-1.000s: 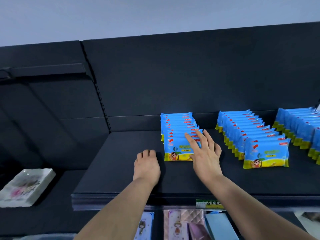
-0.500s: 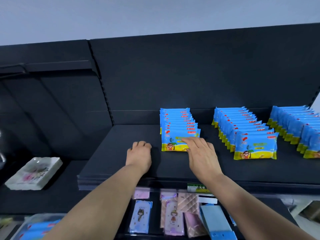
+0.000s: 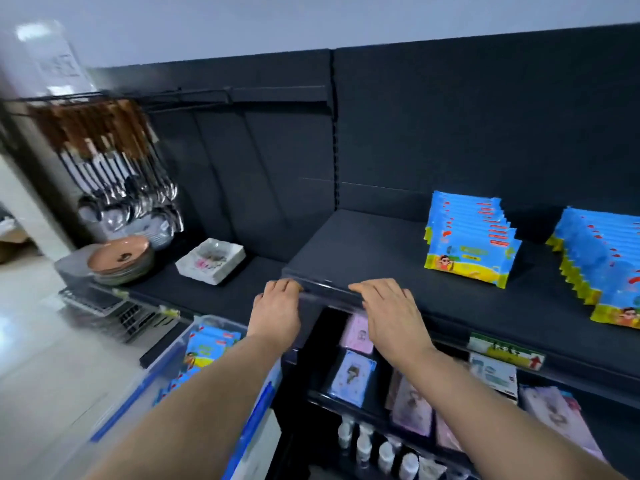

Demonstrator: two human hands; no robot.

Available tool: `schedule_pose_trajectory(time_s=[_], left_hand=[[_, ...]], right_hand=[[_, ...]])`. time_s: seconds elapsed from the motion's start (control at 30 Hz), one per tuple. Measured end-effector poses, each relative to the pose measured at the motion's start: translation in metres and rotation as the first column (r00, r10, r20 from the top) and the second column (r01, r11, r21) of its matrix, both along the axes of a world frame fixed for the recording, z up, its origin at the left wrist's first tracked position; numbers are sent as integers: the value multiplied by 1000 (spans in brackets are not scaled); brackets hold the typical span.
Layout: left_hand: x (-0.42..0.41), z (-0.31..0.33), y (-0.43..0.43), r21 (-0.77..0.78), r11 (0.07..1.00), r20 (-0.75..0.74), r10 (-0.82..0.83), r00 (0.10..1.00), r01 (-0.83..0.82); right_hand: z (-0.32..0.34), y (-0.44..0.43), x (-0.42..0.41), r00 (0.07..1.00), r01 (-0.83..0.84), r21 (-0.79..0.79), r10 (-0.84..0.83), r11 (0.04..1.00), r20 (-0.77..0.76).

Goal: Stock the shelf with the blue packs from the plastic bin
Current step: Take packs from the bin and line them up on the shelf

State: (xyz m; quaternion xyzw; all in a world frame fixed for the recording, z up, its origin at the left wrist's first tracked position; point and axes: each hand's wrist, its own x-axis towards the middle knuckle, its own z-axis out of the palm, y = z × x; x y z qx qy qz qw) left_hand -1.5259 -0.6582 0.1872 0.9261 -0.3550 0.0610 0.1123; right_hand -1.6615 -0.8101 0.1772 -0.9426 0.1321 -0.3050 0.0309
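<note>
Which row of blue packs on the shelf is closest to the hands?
The left row of blue packs. It stands nearer the right hand at the shelf edge; the other row sits further right, cut off by the picture's edge.

A pale, plain wall (image 3: 311, 22) rises above the dark shelving (image 3: 363, 251), whose black back panels (image 3: 485, 116) fill most of what I see from left to right. At my near left the floor (image 3: 38, 368) is pale and glossy under soft, even light, and far left hangs what may be a printed sheet (image 3: 59, 60), too blurred to read. In the left bay ladles (image 3: 138, 199) hang from a rail (image 3: 194, 93) above stacked plates (image 3: 119, 263) and a white square dish (image 3: 211, 259).
</note>
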Motion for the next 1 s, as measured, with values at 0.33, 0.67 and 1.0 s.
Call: schedule_pose_trajectory(time_s=[0.33, 0.67, 1.0], left_hand=[[62, -74, 214, 274, 933, -180, 287, 941, -232], [85, -145, 309, 432, 887, -376, 339, 862, -161], [106, -181, 275, 516, 855, -398, 292, 870, -51]], right_hand=[[-63, 159, 90, 953, -206, 101, 223, 973, -204], [-133, 239, 115, 807, -114, 236, 229, 965, -545], [-153, 220, 145, 693, -151, 280, 303, 948, -654]])
